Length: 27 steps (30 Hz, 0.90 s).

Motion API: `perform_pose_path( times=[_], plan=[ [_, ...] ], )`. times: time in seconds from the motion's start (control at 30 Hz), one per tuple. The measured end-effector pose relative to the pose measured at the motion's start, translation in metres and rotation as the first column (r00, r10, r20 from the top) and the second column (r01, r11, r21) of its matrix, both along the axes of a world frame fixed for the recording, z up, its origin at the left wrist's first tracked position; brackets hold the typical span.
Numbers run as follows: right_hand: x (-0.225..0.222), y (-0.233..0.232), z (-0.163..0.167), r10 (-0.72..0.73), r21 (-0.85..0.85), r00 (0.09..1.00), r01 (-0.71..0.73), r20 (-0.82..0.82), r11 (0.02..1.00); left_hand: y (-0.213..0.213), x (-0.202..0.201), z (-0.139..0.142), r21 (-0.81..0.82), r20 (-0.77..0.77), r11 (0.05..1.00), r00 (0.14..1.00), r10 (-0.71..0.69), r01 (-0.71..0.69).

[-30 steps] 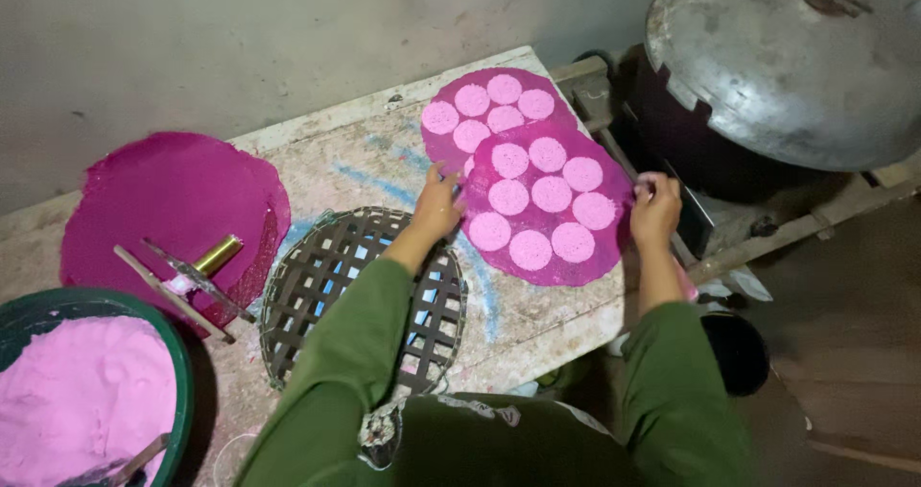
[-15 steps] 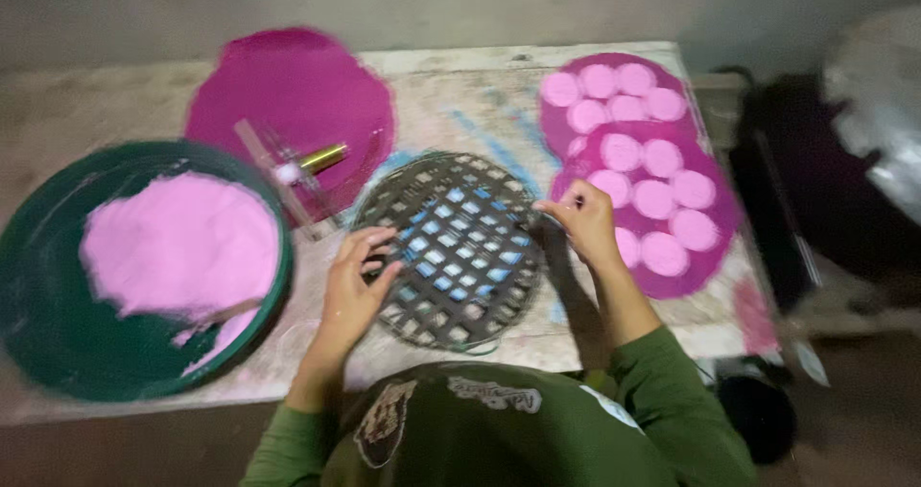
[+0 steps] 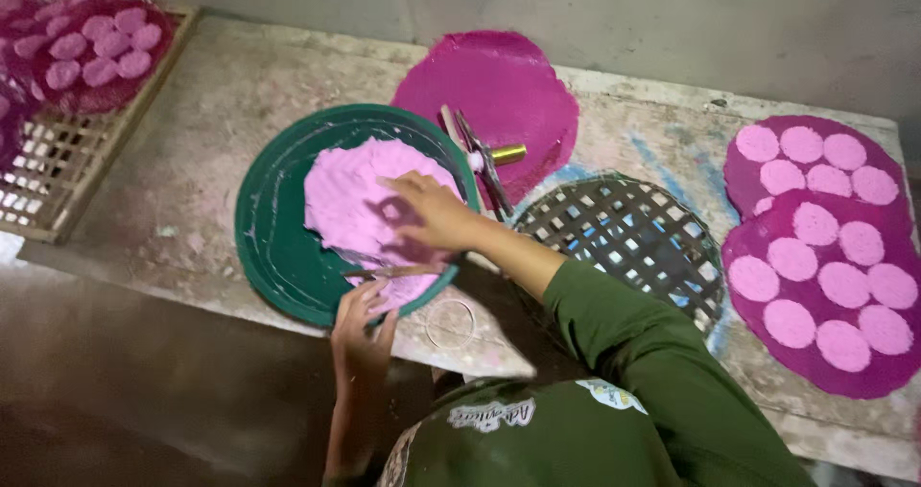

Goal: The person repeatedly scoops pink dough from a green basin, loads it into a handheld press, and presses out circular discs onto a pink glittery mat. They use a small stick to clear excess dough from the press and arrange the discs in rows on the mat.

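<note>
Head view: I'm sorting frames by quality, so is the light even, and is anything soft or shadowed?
Head view: dim, uneven light; the right hand casts a shadow on the pink dough; the left hand looks slightly soft; the lower left is dark.

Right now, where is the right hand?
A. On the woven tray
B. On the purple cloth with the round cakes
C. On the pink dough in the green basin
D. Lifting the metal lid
C: the right hand rests on the pink dough inside the green basin, left of the woven tray.
</note>
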State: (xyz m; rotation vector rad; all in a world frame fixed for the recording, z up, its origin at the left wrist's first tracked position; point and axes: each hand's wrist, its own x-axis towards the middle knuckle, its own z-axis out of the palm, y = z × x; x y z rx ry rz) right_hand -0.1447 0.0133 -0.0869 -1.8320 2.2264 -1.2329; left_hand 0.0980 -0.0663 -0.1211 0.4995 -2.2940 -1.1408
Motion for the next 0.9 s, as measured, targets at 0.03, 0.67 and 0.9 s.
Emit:
perform_pose_path(
  times=[0.03,0.67,0.9],
  plan=[
    [-0.01,-0.003,0.004,-0.032,-0.028,0.993,0.036,0.114,0.999,-0.01,0.005,-0.001,-0.032,0.012,0.998,0.999,0.052,-0.051],
    [-0.148,0.094,-0.082,-0.971,0.309,0.233,0.928,-0.049,0.207,-0.053,-0.01,-0.017,-0.284,-0.057,0.947,0.988,0.142,-0.152],
    [-0.153,0.069,-0.066,-0.94,0.139,0.272,0.943,0.204,0.303,-0.048,-0.009,-0.006,-0.266,-0.032,0.951,0.987,0.155,-0.158]
  ],
)
